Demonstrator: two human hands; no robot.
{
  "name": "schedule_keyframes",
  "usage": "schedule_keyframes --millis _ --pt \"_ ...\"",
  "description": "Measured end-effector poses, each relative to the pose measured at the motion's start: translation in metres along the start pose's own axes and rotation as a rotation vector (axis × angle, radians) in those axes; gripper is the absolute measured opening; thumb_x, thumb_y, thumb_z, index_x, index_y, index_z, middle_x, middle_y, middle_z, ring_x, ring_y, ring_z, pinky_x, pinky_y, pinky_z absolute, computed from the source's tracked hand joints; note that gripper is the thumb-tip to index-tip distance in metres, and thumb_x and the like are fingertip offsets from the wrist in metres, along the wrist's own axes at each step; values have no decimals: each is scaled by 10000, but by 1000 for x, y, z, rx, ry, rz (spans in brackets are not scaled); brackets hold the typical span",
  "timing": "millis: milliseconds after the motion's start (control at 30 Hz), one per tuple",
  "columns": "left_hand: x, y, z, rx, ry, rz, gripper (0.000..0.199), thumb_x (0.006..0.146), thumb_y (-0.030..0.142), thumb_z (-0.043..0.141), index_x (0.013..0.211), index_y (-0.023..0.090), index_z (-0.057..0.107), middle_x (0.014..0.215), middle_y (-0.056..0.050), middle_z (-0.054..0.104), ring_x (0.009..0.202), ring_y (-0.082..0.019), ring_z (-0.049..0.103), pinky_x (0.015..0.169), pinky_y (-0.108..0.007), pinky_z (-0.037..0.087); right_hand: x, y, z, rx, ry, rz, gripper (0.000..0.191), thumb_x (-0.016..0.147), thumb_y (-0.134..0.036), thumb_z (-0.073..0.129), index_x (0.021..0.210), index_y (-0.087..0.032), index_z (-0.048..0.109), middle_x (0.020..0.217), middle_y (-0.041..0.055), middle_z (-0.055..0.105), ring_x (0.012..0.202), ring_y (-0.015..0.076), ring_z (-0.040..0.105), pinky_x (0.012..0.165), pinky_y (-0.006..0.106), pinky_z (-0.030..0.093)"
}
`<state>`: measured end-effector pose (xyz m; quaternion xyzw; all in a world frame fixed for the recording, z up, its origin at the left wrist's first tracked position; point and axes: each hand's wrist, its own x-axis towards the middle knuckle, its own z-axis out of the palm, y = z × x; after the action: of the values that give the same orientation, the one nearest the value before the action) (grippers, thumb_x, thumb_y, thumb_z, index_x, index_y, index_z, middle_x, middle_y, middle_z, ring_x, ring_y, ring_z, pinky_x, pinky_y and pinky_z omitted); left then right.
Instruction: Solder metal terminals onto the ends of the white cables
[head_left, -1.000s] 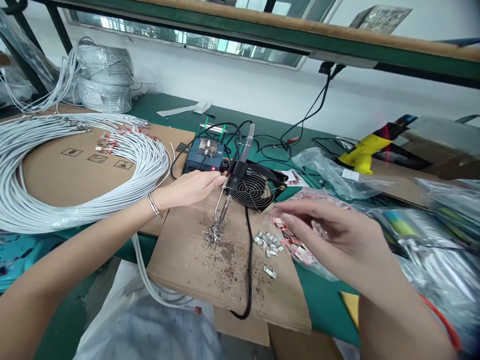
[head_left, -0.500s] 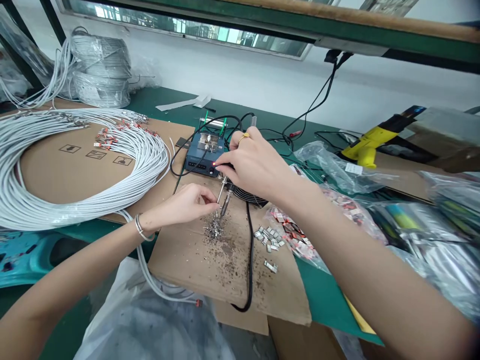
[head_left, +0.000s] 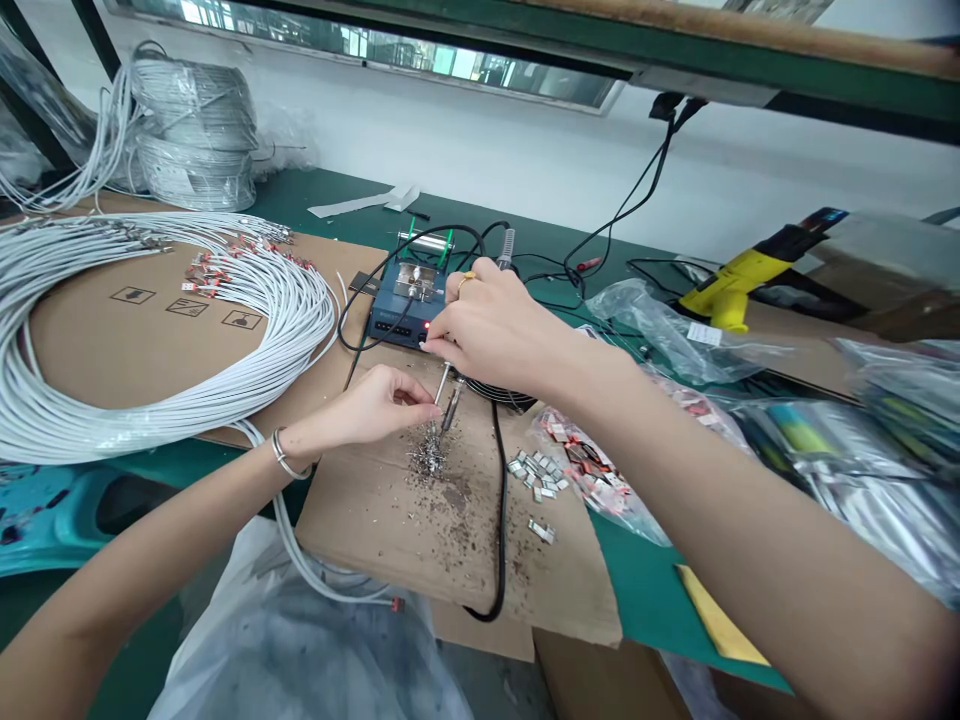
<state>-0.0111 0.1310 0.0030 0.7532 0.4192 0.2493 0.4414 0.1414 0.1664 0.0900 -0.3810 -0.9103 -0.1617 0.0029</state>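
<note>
Plug [head_left: 397, 604] on a white cable hangs nearest. Beyond it, cardboard [head_left: 345, 520] lies on the green counter [head_left: 637, 600], and metal shells [head_left: 536, 475] sit on its right side, beside a bag [head_left: 600, 485] of small parts. Scraps [head_left: 427, 455] are heaped just below the iron [head_left: 451, 405]. The left hand [head_left: 375, 405] has thumb and fingers drawn together at the thin rod [head_left: 444, 385]; I cannot tell whether its grip closes on anything. The right hand [head_left: 495, 325] has just come across in front of the iron, bringing both hands close together there. Its fingertips pinch near the blue box [head_left: 394, 312]; what they grasp, if anything, is hidden. Farther off stand wrapped cable coils [head_left: 195, 135].
</note>
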Motion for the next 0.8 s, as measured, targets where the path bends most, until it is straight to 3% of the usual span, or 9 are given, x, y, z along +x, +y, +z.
schedule_keyframes --millis 233,533,667,800 --pt "1 -1 1 -27 -7 0 313 787 391 537 781 99 647 681 -25 584 578 -79 416 519 -200 318 -1 0 -3 23 -51 -1 200 819 -320 541 841 -177 679 856 106 525 911 266 377 668 326 236" --pt "3 -5 0 -58 -40 8 330 789 398 535 800 88 648 720 -42 605 593 -84 446 554 -204 352 2 -3 -8 -17 -125 -3 176 810 -243 541 877 -129 657 947 124 553 944 279 398 652 339 268" --pt "3 -4 0 -75 -38 16 304 782 372 549 799 88 655 708 -37 606 590 -78 441 554 -200 350 8 -3 -9 -34 -139 -37 116 758 -225 604 814 -133 647 867 102 576 933 272 441 696 355 304" --pt "4 -3 0 -88 -21 13 284 776 347 554 797 83 655 697 -36 600 581 -77 434 541 -201 340 14 -8 -10 -116 -122 -79 53 714 -154 597 718 -111 628 661 80 552 856 269 509 778 413 298"
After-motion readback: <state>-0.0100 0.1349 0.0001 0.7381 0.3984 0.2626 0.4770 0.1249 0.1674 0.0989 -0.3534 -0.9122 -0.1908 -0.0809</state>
